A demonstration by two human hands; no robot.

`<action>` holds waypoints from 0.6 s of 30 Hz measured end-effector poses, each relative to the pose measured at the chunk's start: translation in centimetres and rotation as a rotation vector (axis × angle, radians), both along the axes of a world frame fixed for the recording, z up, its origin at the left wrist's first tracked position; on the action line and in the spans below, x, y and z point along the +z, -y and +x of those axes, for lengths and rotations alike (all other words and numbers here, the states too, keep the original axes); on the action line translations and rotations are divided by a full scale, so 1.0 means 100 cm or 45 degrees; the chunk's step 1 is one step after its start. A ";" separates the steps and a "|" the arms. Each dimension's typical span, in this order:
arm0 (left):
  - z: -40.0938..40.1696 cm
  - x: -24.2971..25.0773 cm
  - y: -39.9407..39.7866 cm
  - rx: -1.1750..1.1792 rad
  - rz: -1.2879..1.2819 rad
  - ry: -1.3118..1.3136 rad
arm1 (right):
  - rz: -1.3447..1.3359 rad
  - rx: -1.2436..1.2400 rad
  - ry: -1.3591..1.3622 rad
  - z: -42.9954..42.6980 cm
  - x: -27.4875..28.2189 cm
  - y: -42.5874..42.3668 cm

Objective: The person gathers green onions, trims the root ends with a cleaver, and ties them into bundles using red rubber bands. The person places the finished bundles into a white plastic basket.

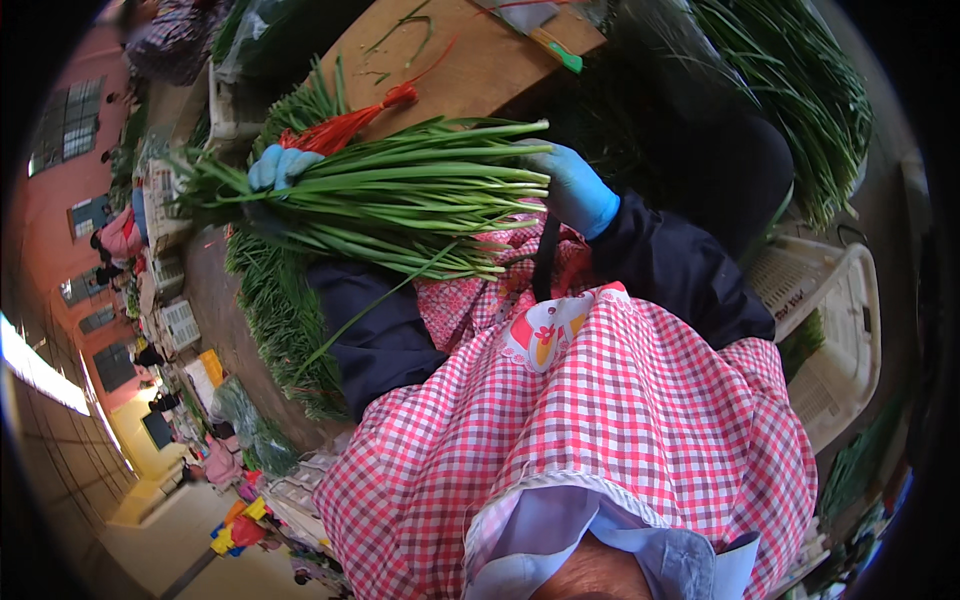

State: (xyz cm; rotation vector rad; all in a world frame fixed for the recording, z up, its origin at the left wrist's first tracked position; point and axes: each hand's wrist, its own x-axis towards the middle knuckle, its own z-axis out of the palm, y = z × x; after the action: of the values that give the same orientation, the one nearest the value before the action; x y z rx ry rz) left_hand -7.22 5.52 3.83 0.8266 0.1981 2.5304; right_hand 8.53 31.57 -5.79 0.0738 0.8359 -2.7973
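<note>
A loose bunch of green garlic chives [390, 187] lies level across both hands in front of my apron [592, 397]. My left hand [283, 166], in a blue glove, grips it towards the leafy end, fingers over the top. At the pale cut stem ends is my right hand [577, 187], also blue-gloved, holding the bunch there with its fingers mostly hidden behind the stems. Just beyond my left hand, a bundle of red ties [337, 124] reaches onto the wooden board [457, 67].
A knife with a green and yellow handle [556, 51] lies at the board's far edge. More chives [281, 322] are piled at left, and a large heap [795, 97] stands at far right. A white plastic crate [851, 352] is beside me at right. People work among crates at far left.
</note>
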 end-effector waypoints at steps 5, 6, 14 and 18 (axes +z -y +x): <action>0.008 0.002 -0.015 0.189 -0.012 0.117 | -0.400 -0.042 0.169 0.004 -0.012 0.006; 0.008 0.000 -0.022 0.271 -0.012 0.145 | -0.375 -0.036 0.166 0.005 -0.012 0.006; -0.003 0.005 -0.046 0.370 -0.141 0.264 | 0.010 0.214 -0.133 0.022 -0.008 -0.034; -0.016 0.008 -0.041 0.403 -0.118 0.306 | 0.684 0.417 -0.234 0.028 -0.006 -0.078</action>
State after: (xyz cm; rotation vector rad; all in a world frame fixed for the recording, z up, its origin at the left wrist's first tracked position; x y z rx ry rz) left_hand -8.82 9.57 4.67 0.4790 0.3899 2.8622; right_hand 11.34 39.37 -6.41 -0.2174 1.4747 -2.2360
